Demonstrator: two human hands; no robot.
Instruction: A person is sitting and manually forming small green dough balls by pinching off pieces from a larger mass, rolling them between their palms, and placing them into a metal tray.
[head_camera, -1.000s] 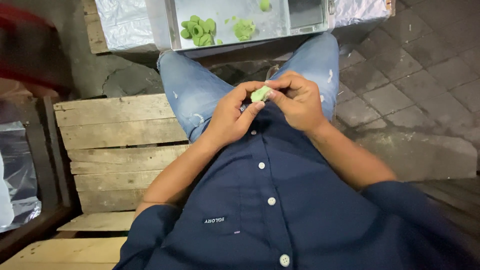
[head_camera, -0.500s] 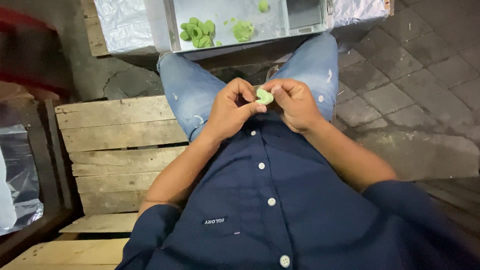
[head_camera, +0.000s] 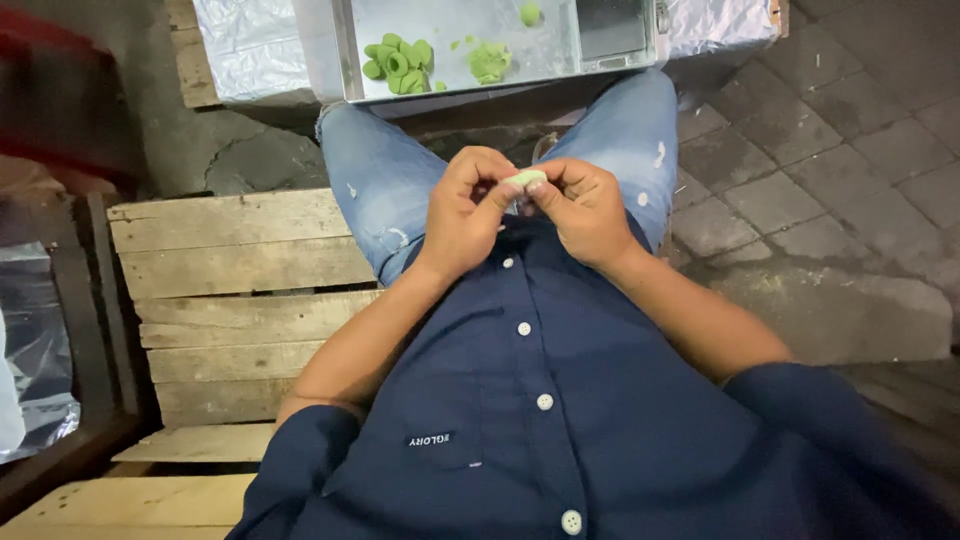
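A small pale green lump of dough (head_camera: 526, 179) is pinched between the fingertips of both my hands, held above my lap. My left hand (head_camera: 467, 210) grips it from the left, my right hand (head_camera: 581, 207) from the right. I sit on a wooden pallet bench (head_camera: 240, 290) in a dark blue shirt and blue jeans. Ahead of my knees stands a metal tray (head_camera: 560, 50) holding several green dough rings (head_camera: 399, 62) and a loose clump of green dough (head_camera: 489, 61).
Foil-wrapped surfaces (head_camera: 250, 50) flank the tray on both sides. Grey paving stones (head_camera: 830, 180) cover the ground to the right. A clear plastic bag (head_camera: 35, 350) lies at the left edge beside a wooden frame.
Both hands have kept working the green piece between the fingertips; it has turned and flattened slightly. The hands stay over my lap.
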